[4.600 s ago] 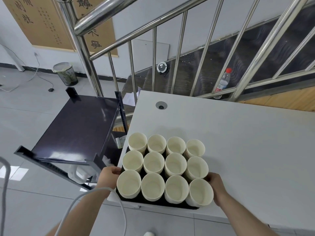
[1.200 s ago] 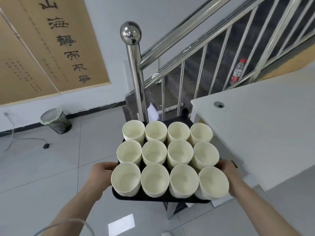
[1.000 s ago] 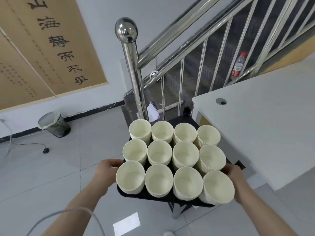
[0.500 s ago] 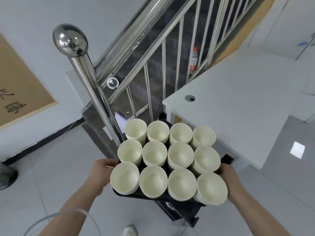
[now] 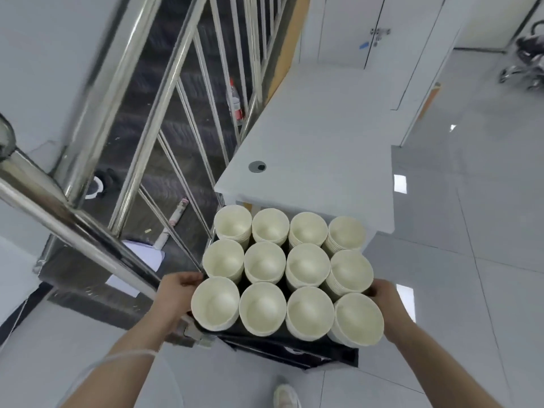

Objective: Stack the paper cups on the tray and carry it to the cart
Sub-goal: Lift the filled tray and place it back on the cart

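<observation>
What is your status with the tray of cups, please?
Left hand and right hand grip opposite tray edges. Tray airborne, twelve paper cup stacks upright. Stair railing close on left, white table ahead.

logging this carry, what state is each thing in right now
tray: held level in the air, mostly hidden under the cups
paper cups: upright stacks, twelve, packed in rows
left hand: grips the tray's left edge
right hand: holds the tray's right edge
water bottle: upright on the stairs
</observation>
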